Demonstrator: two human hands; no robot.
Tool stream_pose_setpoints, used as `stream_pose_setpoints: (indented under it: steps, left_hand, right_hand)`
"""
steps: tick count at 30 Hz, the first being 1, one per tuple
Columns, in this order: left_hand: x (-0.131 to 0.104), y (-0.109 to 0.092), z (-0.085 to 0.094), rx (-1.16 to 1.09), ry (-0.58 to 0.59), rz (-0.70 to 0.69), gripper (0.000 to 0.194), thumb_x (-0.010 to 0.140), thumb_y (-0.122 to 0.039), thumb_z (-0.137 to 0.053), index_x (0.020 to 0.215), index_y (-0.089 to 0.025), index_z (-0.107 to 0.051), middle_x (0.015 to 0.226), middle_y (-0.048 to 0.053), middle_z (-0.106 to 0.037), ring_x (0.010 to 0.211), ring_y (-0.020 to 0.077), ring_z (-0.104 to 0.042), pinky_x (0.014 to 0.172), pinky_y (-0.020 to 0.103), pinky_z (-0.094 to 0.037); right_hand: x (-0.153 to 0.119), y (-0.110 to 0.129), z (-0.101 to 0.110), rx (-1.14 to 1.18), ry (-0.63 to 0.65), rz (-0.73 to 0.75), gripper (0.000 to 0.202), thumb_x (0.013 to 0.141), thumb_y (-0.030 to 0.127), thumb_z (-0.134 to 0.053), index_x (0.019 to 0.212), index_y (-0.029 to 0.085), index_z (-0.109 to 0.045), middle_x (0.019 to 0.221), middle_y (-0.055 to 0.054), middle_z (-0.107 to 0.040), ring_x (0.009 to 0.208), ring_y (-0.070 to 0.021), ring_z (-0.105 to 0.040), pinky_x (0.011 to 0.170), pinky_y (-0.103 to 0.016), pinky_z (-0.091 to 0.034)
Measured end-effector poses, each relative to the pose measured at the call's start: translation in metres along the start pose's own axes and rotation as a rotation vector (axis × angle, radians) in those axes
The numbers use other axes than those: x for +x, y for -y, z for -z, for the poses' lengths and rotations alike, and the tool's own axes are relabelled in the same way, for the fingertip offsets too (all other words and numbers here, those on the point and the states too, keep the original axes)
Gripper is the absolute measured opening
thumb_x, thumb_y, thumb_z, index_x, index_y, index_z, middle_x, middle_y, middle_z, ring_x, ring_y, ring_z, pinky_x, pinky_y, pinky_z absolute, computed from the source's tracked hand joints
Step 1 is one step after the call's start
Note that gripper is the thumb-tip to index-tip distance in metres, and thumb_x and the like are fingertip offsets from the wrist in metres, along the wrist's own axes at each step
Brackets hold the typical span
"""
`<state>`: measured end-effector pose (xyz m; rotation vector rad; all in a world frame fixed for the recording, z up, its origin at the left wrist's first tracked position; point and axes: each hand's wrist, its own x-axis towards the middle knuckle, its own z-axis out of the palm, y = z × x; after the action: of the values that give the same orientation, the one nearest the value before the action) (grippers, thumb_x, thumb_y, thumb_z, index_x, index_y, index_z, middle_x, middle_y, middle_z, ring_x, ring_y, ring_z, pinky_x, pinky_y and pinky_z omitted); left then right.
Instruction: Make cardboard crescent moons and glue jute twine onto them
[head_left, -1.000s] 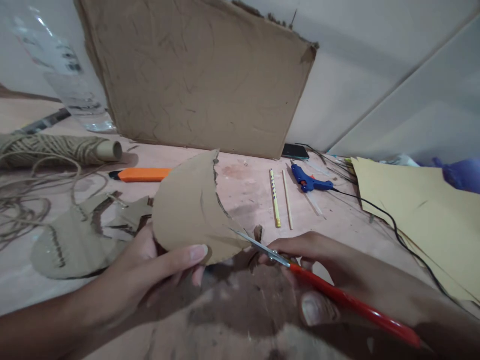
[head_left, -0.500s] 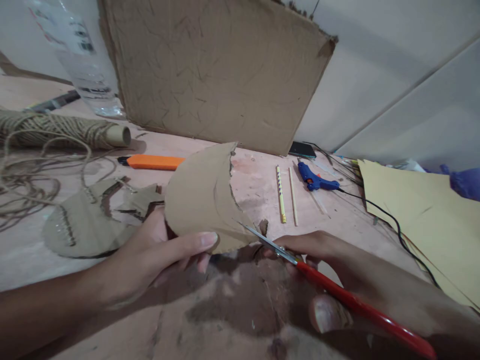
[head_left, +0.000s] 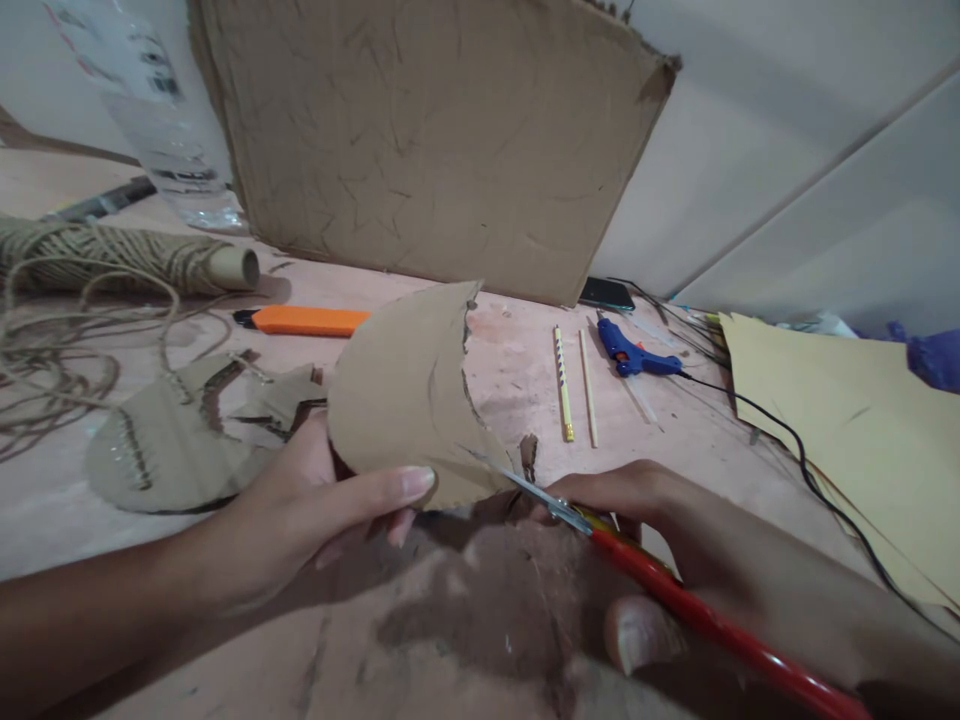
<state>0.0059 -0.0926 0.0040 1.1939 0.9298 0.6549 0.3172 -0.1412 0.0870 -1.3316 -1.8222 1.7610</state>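
A crescent-shaped piece of cardboard [head_left: 405, 390] with a rough inner edge is gripped by my left hand [head_left: 330, 510], thumb on top and fingers beneath. My right hand [head_left: 660, 540] holds a pair of scissors [head_left: 675, 595] with red handles. Their blades lie over the crescent's lower right end, near a small curled cardboard scrap [head_left: 529, 455]. Behind my left hand, another cardboard moon [head_left: 172, 440] with a star cut-out [head_left: 281, 400] and twine glued to it rests on the table.
A large cardboard sheet [head_left: 435, 140] leans at the back. To the left are a twine roll [head_left: 112, 255], a plastic bottle [head_left: 172, 150] and an orange cutter [head_left: 311, 320]. A pencil [head_left: 563, 385], a stick [head_left: 589, 390], a blue glue gun [head_left: 637, 352] with its cord, and yellowish sheets [head_left: 847, 400] lie to the right.
The scissors have shifted slightly, and more of a yellow inner handle shows. My right thumb has moved a little to the left. My left hand keeps its hold on the cardboard crescent.
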Motion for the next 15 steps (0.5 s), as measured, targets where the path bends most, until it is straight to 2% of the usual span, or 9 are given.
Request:
stream_pose_setpoints:
  steps: [4,7,10,15]
  left_hand:
    - [-0.001,0.001,0.001,0.059,-0.011,-0.024,0.062,0.092,-0.067,-0.094,0.065,-0.02,-0.065,0.053,-0.004,-0.053,0.043,0.006,-0.036,0.038,0.015,-0.024]
    - [0.0,0.005,0.002,0.054,-0.037,-0.032,0.066,0.097,-0.072,-0.09,0.064,-0.019,-0.068,0.052,-0.003,-0.054,0.044,0.0059,-0.037,0.041,0.015,-0.024]
    - [0.001,0.009,0.003,0.043,-0.031,-0.043,0.075,0.092,-0.085,-0.091,0.059,-0.02,-0.07,0.048,-0.002,-0.054,0.041,0.0064,-0.033,0.038,0.018,-0.02]
    - [0.001,0.015,0.005,0.031,-0.01,-0.044,0.081,0.089,-0.097,-0.089,0.065,-0.02,-0.08,0.051,0.002,-0.062,0.04,0.0074,-0.036,0.038,0.021,-0.02]
  right_hand:
    - [0.001,-0.004,0.0,-0.058,-0.036,-0.006,0.053,0.095,0.071,-0.099,0.1,0.019,-0.089,0.091,-0.004,-0.08,0.085,-0.0225,-0.071,0.071,-0.027,-0.057]
    - [0.003,-0.008,-0.001,-0.059,-0.034,0.025,0.059,0.095,0.081,-0.096,0.095,0.022,-0.091,0.082,-0.003,-0.077,0.08,-0.0226,-0.071,0.069,-0.028,-0.058]
    - [0.006,-0.009,-0.002,-0.059,-0.082,0.08,0.067,0.091,0.089,-0.094,0.087,0.022,-0.09,0.075,-0.002,-0.073,0.074,-0.0213,-0.068,0.063,-0.027,-0.055]
    - [0.006,-0.009,-0.002,-0.09,-0.12,0.096,0.068,0.088,0.091,-0.095,0.085,0.023,-0.091,0.071,-0.002,-0.072,0.072,-0.0214,-0.069,0.062,-0.028,-0.056]
